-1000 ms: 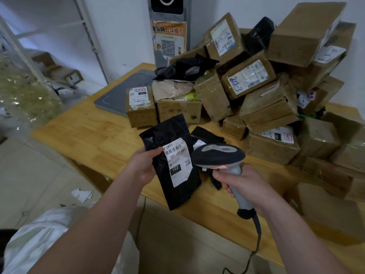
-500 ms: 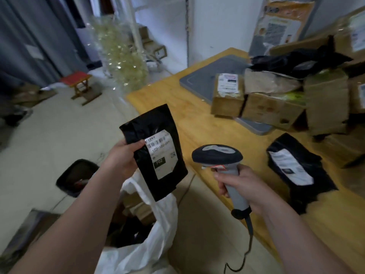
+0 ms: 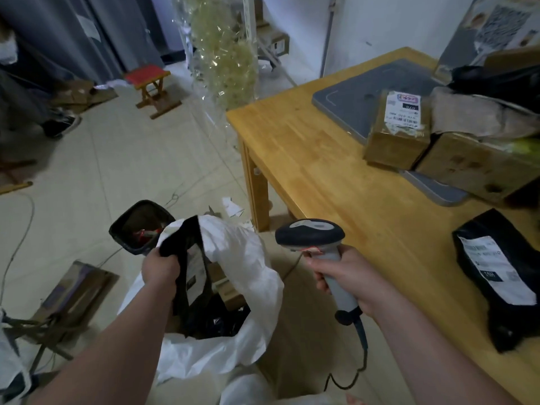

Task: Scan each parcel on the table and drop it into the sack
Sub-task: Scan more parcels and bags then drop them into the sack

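The left hand (image 3: 160,266) grasped a black parcel (image 3: 193,276) by its top edge, fingers curled round it, and the parcel hung edge-on with its lower end inside the open mouth of the white sack (image 3: 242,258), which stood on the floor just beside the table's near corner. The right hand (image 3: 342,276) was wrapped round the grey handle of the scanner (image 3: 309,235), whose dark head pointed away from the person and whose cable trailed down below the wrist. The wooden table (image 3: 321,159) had a pale, bare plank top along its near side; farther back lay a grey mat (image 3: 365,92), with a brown box (image 3: 397,133) bearing a white label resting partly on it and more brown boxes crowded beside that. A second black parcel (image 3: 502,276) lay flat near the table's front edge, label up. The floor (image 3: 117,159) was pale tile. A black bin (image 3: 140,226) sat just behind the sack, a flattened carton (image 3: 79,287) lay to the left, and a small stool (image 3: 149,83) with a red seat stood well back, near grey curtains (image 3: 58,33) and a tall bundle of clear wrap (image 3: 225,45)
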`<action>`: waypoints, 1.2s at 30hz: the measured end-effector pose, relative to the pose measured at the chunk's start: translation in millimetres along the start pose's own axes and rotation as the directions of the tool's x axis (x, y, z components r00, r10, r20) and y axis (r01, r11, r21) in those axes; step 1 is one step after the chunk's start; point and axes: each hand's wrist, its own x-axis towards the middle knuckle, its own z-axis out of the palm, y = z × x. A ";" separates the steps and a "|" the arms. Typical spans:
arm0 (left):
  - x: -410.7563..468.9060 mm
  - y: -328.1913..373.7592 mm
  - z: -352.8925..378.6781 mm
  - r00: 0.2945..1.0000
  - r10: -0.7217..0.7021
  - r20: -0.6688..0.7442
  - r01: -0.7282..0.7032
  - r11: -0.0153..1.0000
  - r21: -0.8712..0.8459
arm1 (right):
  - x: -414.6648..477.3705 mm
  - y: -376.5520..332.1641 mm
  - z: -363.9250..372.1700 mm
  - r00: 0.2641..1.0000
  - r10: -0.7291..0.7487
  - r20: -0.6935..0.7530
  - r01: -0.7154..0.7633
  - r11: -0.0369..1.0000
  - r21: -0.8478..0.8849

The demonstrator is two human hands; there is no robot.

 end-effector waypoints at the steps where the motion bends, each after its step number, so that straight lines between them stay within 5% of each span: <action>1: 1.9 -1.6 0.8 0.999 -0.012 -0.038 0.013 0.999 0.031 | 0.3 0.5 -1.8 1.000 0.006 -0.008 -0.006 1.000 0.000; 4: -0.9 4.6 8.3 0.997 -0.021 -0.077 0.027 0.996 0.080 | -1.3 3.0 -11.2 0.999 0.015 -0.032 -0.015 1.000 0.023; 10: -40.9 51.5 62.1 0.946 0.228 0.229 -0.250 0.966 0.069 | -12.6 11.5 -42.1 0.992 -0.009 -0.122 0.019 0.997 0.081; 15: -117.6 103.5 122.7 0.712 0.308 0.631 -0.357 0.933 -0.053 | -35.1 25.9 -81.1 0.940 0.000 -0.341 0.067 0.981 0.183; 24: -241.9 123.6 211.0 0.382 0.177 0.907 -0.419 0.908 -0.001 | -80.3 84.3 -165.1 0.664 0.213 -0.717 0.217 0.863 0.457; 30: -278.1 103.9 241.0 0.339 0.026 0.940 -0.316 0.945 0.088 | -83.9 117.6 -191.2 0.627 0.421 -0.655 0.197 0.728 0.656; 36: -290.1 93.6 250.5 0.361 -0.028 0.932 -0.220 0.969 0.114 | -87.9 128.4 -188.1 0.664 0.422 -0.618 0.215 0.684 0.697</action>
